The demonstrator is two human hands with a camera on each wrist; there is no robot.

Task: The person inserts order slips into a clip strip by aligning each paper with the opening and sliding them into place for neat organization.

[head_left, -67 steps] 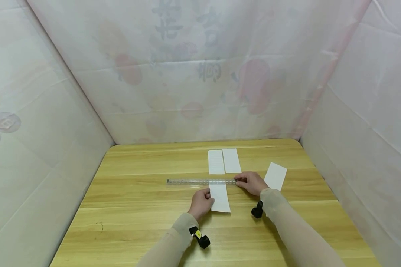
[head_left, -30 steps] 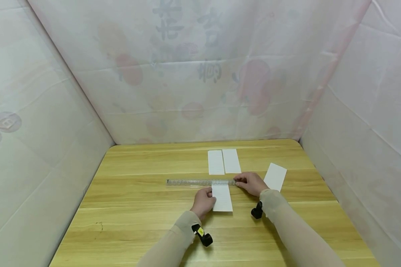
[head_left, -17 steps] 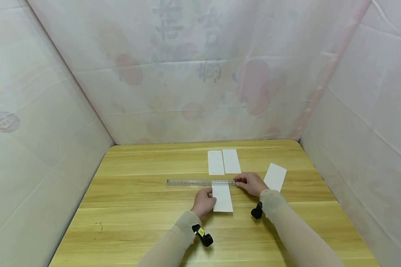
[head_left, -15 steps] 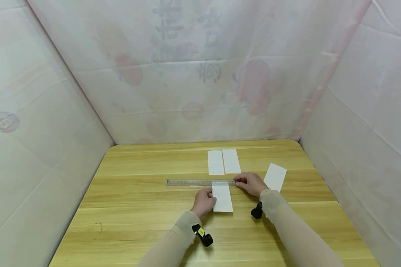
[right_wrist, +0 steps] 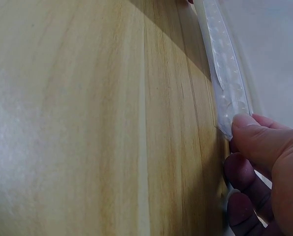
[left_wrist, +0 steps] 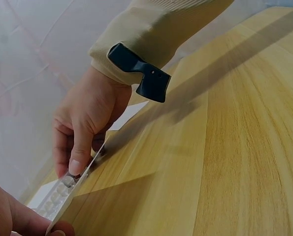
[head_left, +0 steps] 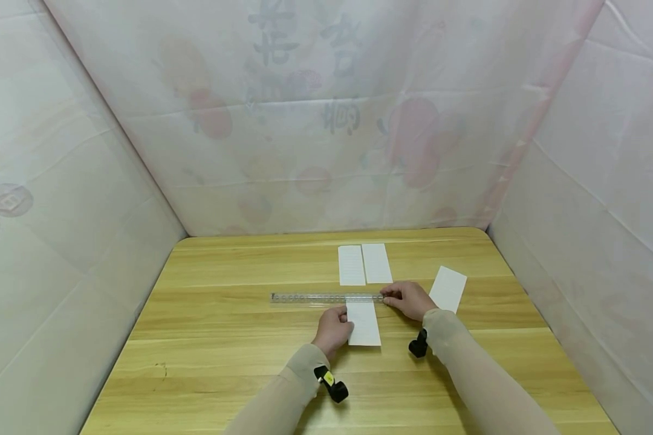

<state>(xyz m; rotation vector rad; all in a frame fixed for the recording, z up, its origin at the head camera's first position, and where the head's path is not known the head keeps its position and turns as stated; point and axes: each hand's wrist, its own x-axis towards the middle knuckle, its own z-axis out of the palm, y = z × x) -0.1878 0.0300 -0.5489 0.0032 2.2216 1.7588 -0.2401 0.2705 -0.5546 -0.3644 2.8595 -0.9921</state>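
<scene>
A clear plastic ruler with a row of round shapes lies crosswise on the table. My right hand pinches its right end; in the right wrist view the thumb of that hand lies on top of the ruler. A white slip of paper runs toward me from the ruler, its far end overlapping the ruler. My left hand pinches the left edge of this slip between thumb and fingers. From the left wrist, the slip shows edge-on, tilted up off the table.
Two white slips, a left one and a right one, lie side by side beyond the ruler. Another slip lies askew at the right, partly behind my right wrist. Fabric walls enclose the wooden table.
My left hand has shifted the pinched slip slightly to the right along the ruler, and it lies straighter. The right hand and the ruler have stayed in place.
</scene>
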